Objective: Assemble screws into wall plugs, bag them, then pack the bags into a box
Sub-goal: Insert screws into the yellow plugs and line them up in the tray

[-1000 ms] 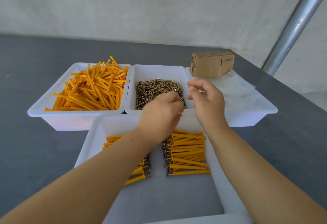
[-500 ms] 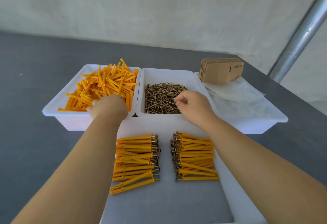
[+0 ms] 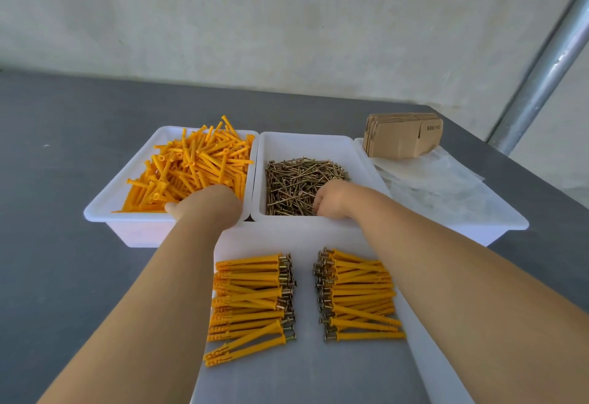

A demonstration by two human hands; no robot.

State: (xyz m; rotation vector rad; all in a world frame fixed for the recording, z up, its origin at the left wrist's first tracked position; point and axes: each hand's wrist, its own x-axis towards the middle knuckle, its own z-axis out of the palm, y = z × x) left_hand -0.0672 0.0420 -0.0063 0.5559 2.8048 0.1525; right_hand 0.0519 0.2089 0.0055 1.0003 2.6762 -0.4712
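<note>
My left hand reaches into the white bin of loose orange wall plugs; its fingers are hidden behind the hand among the plugs. My right hand is down in the middle bin, fingers curled into the pile of brass screws, pinching at one. In the near white tray lie two rows of plugs with screws in them, one on the left and one on the right, screw heads facing the middle.
A third white bin at the right holds clear plastic bags and a stack of flat cardboard boxes. All stand on a dark grey table. A metal pole rises at the far right.
Both hands left the near tray and parted: my left went to the plug bin, my right dropped into the screws. The view tilted down.
</note>
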